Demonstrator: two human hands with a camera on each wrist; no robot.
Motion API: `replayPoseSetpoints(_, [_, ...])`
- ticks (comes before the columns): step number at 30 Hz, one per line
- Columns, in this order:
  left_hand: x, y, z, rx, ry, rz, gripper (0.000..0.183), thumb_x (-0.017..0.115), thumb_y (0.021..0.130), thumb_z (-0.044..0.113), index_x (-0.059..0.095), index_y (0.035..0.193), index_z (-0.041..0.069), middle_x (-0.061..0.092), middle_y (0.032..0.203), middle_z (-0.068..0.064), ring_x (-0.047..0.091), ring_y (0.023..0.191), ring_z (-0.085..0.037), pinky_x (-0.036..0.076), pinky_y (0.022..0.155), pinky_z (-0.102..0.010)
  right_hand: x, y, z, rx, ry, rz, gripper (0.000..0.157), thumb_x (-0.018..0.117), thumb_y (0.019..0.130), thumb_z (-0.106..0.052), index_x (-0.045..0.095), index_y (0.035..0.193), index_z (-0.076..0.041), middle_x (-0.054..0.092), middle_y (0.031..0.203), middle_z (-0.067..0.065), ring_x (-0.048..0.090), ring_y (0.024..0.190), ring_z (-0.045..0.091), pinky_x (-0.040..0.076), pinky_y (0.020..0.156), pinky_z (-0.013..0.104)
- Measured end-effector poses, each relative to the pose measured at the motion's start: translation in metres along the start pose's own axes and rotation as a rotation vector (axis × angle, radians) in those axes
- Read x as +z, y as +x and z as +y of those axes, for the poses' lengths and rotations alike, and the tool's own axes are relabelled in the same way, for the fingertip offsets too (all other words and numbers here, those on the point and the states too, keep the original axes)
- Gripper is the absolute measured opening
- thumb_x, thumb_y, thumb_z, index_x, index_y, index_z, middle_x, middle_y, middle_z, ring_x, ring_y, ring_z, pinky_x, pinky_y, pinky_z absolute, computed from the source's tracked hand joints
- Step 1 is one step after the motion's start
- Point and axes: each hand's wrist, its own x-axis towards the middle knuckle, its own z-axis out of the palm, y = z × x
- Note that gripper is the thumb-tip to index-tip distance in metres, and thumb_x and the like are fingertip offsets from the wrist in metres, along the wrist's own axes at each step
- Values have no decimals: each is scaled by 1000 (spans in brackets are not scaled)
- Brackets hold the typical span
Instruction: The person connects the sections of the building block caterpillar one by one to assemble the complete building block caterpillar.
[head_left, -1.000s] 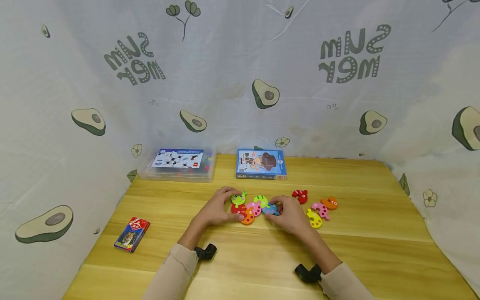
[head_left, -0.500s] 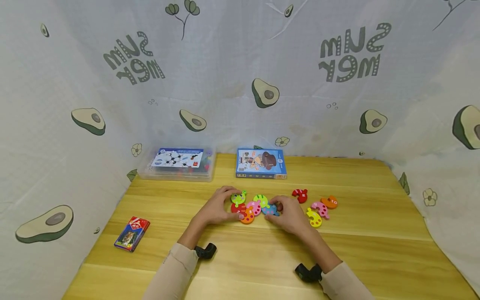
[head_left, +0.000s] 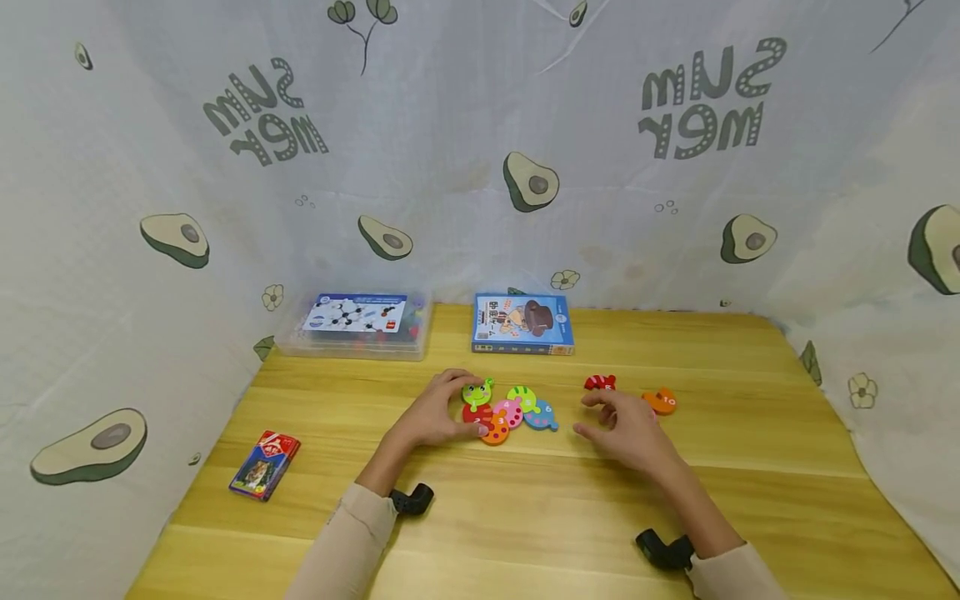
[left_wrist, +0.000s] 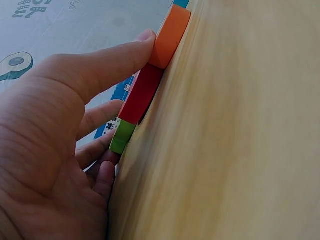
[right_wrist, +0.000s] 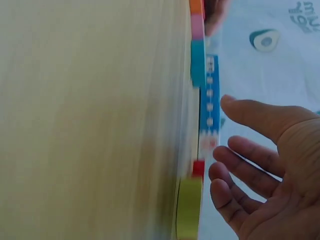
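Note:
A row of numbered caterpillar puzzle pieces lies joined on the table, from a smiling green head [head_left: 477,393] to a blue piece [head_left: 540,415] marked 6. My left hand [head_left: 433,412] holds the head end, thumb at the orange piece [left_wrist: 171,37] and fingers round by the head; the red piece [left_wrist: 142,95] lies between. Apart from the row, my right hand [head_left: 633,429] is held over the loose pieces with nothing in its fingers. It partly covers a red piece [head_left: 600,382] and most of a pink one. The yellow piece [right_wrist: 189,207] shows below that hand in the right wrist view.
An orange piece [head_left: 661,402] marked 10 lies to the right. At the back stand a clear plastic case [head_left: 352,327] with a molecule label and a blue box [head_left: 522,323]. A small red and blue card pack [head_left: 264,465] lies at the left. Patterned cloth hangs behind.
My right hand has let go of the blue piece and moved right, over the loose pieces. The left hand stays at the head end of the row.

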Motion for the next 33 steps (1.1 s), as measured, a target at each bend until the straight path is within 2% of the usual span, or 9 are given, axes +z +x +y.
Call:
replayPoseSetpoints(4, [1, 1, 0, -1, 4, -1, 74, 85, 79, 45, 58, 145, 26, 43, 156, -2, 38, 147, -31, 38, 118, -58, -17, -10, 18, -10, -31, 13, 48, 86, 85, -31, 72, 121, -3, 65, 93, 4, 53, 82, 19, 45, 67, 26])
replayPoseSetpoints(9, [1, 1, -1, -6, 16, -4, 75, 85, 79, 45, 57, 146, 27, 42, 157, -1, 37, 148, -30, 37, 119, -58, -32, -23, 33, -33, -66, 4, 56, 91, 78, -32, 71, 121, -2, 60, 89, 3, 49, 81, 18, 40, 66, 25])
replayPoseSetpoints(13, [1, 1, -1, -7, 19, 1, 75, 85, 79, 44, 57, 146, 27, 43, 157, -2, 37, 148, -29, 36, 120, -59, -37, -30, 39, -46, -72, -32, 58, 94, 74, -29, 71, 122, -4, 64, 97, 2, 49, 82, 17, 42, 67, 23])
replayPoseSetpoints(19, [2, 1, -1, -6, 18, 2, 75, 85, 79, 45, 57, 146, 26, 43, 156, -2, 37, 148, -30, 35, 120, -59, -37, -32, 42, -64, -101, -58, 51, 91, 77, -17, 71, 122, -5, 69, 111, 8, 52, 85, 18, 46, 71, 24])
replayPoseSetpoints(23, [1, 1, -1, 1, 17, -3, 75, 85, 79, 45, 57, 146, 26, 42, 157, -3, 37, 148, -30, 35, 120, -59, -35, -32, 41, -55, -128, -64, 51, 90, 78, -18, 71, 123, -5, 69, 116, 12, 53, 88, 18, 48, 75, 27])
replayPoseSetpoints(33, [0, -1, 1, 8, -6, 2, 75, 84, 80, 43, 57, 147, 24, 42, 158, -4, 36, 149, -31, 36, 119, -60, -28, -29, 35, -63, -87, -23, 51, 90, 81, -32, 70, 121, -7, 58, 87, 0, 48, 80, 16, 39, 65, 24])
